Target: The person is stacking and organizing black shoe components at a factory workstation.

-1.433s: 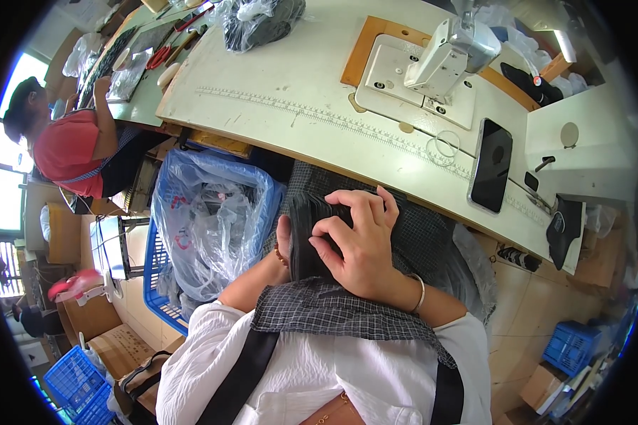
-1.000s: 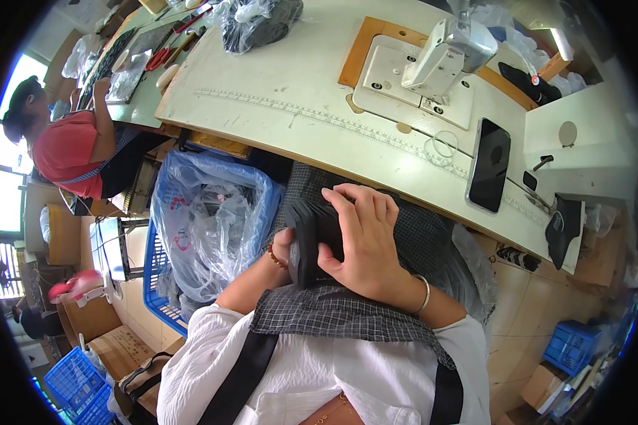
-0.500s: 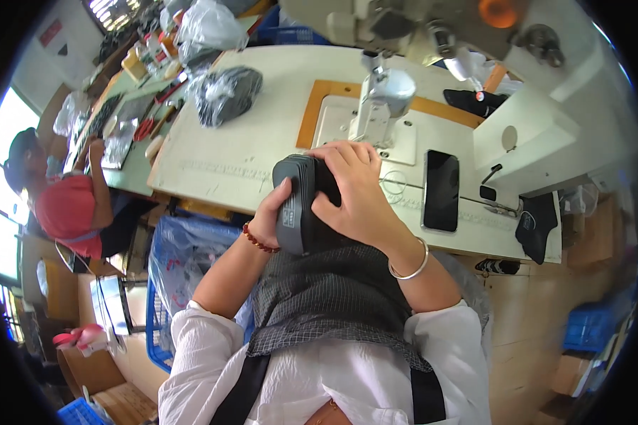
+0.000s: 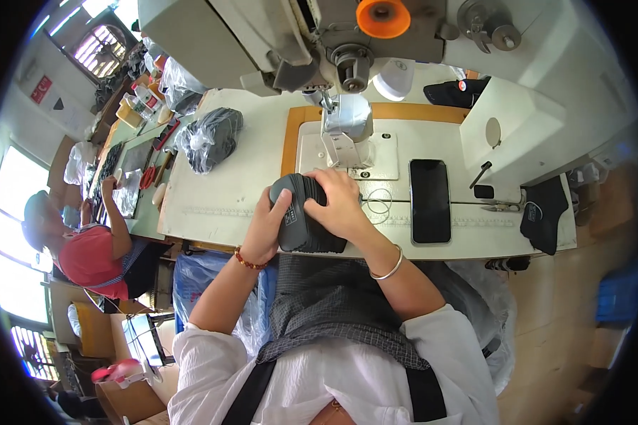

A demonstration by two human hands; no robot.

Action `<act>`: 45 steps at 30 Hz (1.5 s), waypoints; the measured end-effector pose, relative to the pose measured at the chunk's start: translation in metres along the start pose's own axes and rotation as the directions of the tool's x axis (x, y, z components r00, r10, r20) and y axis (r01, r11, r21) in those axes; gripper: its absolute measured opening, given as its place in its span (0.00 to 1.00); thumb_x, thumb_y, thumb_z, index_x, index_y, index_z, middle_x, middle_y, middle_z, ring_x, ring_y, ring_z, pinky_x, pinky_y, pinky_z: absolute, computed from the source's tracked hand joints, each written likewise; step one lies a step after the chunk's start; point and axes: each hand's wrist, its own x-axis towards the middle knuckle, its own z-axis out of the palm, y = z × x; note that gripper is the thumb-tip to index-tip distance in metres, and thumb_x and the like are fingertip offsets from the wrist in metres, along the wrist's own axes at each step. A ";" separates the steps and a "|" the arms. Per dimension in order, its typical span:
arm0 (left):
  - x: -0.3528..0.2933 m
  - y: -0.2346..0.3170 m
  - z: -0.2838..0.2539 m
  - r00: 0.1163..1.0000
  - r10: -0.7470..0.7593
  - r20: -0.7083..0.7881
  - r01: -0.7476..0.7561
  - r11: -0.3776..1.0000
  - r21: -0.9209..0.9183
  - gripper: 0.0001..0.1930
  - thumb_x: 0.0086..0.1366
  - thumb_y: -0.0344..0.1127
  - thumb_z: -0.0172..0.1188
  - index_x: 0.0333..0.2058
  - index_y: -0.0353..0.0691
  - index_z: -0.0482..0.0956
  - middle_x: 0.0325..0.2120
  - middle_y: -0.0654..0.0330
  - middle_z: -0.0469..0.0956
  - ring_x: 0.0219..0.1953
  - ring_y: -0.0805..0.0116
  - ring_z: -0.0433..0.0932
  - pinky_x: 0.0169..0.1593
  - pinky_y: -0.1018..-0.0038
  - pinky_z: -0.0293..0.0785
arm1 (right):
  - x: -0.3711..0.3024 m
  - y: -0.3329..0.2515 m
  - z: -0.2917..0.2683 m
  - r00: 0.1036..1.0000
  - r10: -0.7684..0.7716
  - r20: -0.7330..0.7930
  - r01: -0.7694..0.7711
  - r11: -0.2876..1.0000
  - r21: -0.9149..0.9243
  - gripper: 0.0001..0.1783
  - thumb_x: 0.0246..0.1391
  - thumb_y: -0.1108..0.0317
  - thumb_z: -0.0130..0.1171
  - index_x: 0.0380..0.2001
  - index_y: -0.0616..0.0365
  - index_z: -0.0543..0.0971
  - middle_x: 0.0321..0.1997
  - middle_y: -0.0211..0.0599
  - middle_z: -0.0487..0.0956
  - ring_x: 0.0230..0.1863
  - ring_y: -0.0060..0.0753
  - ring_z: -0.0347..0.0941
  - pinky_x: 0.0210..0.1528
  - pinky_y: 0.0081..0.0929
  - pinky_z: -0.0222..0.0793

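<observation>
Both my hands are closed around a stack of dark grey flat pieces (image 4: 303, 234) with rounded ends and a small pale print on the top one. My left hand (image 4: 264, 228) grips the stack's left side, its thumb over the top piece. My right hand (image 4: 342, 204) holds the far right part, thumb on top and fingers along the far edge. The stack is at the table's front edge, just before the sewing machine's needle area (image 4: 349, 138). What the pieces are exactly, I cannot tell.
A black phone (image 4: 430, 202) lies right of my right hand, with small snips (image 4: 502, 206) and a black fabric piece (image 4: 544, 216) beyond. A plastic-wrapped dark bundle (image 4: 210, 140) sits at the left. The machine head (image 4: 397, 35) overhangs the table. Another person (image 4: 96, 258) sits at the left bench.
My view has tilted up, showing more of the machine head. The stack has turned so its top faces up more, and its pieces look more fanned. Both hands still hold it.
</observation>
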 end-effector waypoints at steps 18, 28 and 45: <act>0.005 0.060 0.027 0.968 -0.150 -0.203 0.226 0.874 0.431 0.31 0.69 0.41 0.58 0.65 0.38 0.58 0.49 0.53 0.72 0.47 0.70 0.76 0.47 0.69 0.77 | -0.003 -0.015 0.001 0.995 -0.023 -0.097 0.014 0.996 -0.093 0.25 0.42 0.63 0.62 0.46 0.56 0.75 0.47 0.41 0.73 0.56 0.47 0.63 0.63 0.48 0.49; 0.016 0.048 0.009 0.995 -0.103 -0.003 0.090 0.860 0.503 0.30 0.57 0.35 0.70 0.56 0.35 0.69 0.42 0.56 0.76 0.43 0.72 0.76 0.47 0.74 0.76 | -0.005 -0.012 -0.003 0.996 -0.025 -0.081 0.017 0.996 -0.088 0.26 0.44 0.63 0.62 0.49 0.56 0.74 0.49 0.39 0.73 0.56 0.47 0.63 0.62 0.45 0.51; 0.005 0.017 0.010 0.991 0.135 -0.020 -0.128 0.968 0.217 0.27 0.60 0.24 0.60 0.58 0.36 0.67 0.37 0.58 0.78 0.37 0.76 0.77 0.41 0.78 0.76 | -0.007 -0.027 -0.012 0.986 -0.092 -0.142 0.089 0.996 -0.027 0.28 0.35 0.73 0.64 0.45 0.54 0.69 0.45 0.36 0.71 0.53 0.43 0.65 0.61 0.44 0.50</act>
